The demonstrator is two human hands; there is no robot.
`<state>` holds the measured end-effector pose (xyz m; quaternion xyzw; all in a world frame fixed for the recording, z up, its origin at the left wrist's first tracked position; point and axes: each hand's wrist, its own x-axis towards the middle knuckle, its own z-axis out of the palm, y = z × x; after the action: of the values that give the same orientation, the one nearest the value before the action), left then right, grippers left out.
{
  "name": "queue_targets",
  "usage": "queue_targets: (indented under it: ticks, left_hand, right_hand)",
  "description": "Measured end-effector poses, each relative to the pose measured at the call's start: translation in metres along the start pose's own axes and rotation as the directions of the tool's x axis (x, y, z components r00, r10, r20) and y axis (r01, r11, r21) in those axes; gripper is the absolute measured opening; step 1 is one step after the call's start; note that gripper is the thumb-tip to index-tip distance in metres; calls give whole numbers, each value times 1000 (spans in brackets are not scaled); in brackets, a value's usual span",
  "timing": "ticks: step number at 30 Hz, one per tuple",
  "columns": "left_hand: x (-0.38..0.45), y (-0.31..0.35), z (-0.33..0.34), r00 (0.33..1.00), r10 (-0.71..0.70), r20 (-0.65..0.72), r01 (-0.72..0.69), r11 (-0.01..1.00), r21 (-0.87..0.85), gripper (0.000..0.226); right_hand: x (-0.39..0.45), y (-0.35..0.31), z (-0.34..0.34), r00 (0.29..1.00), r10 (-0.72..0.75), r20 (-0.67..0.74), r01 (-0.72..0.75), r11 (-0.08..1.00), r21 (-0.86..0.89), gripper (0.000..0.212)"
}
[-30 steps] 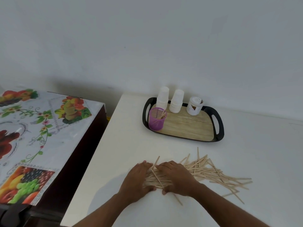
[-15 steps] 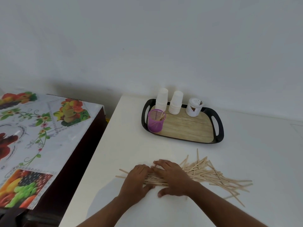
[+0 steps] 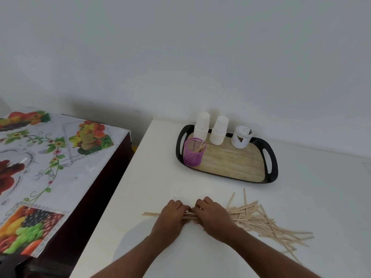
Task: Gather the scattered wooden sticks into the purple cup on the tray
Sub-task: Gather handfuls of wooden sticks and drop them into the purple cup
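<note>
Gripping a small bundle of sticks (image 3: 189,214) on the white surface (image 3: 152,177), the left hand (image 3: 170,216) and right hand (image 3: 213,216) sit side by side at the near centre of the head view, fingers curled round the bundle; the bundle's end juts out left of the left hand. The loose pile of sticks (image 3: 267,223) spreads to the right of the right hand. Farther back stands the tray (image 3: 273,171), holding the purple cup (image 3: 192,154) at its left end with a few sticks inside, two stacks of white cups (image 3: 218,130), and a white jar (image 3: 241,137). A fruit-print cloth (image 3: 50,157) covers a table at the left.
</note>
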<state>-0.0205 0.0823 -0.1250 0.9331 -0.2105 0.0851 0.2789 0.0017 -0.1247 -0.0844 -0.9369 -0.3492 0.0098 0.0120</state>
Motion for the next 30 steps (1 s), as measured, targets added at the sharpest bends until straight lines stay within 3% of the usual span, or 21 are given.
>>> queue_targets:
  ticks: [9,13,16,19,23,27,30]
  left_hand:
    - [11,4,-2,998,-55,-35,57,997,57,28]
    - [8,5,-15,984,-160,-73,159,987,-21,49]
    - [6,3,-22,959,-252,-127,240,965,-102,73]
    - [7,3,-25,921,-350,-170,307,922,-238,94]
    - [13,15,-25,881,-456,-122,368,825,-429,108]
    - [27,46,-29,887,-460,-33,347,712,-610,85]
    - [48,72,-39,858,-510,63,374,536,-757,63]
  right_hand:
    - [7,3,-2,997,66,44,-62,994,-88,30]
    - [6,8,-9,987,134,88,-134,991,-15,50]
    - [4,14,-12,989,146,20,-147,989,31,19]
    - [2,14,-21,985,166,-42,-157,973,171,25]
    - [0,11,-26,966,238,-102,-190,919,346,29]
    - [3,3,-30,917,362,-168,-212,797,565,23]
    - [9,-7,-33,826,526,-203,-231,644,729,19]
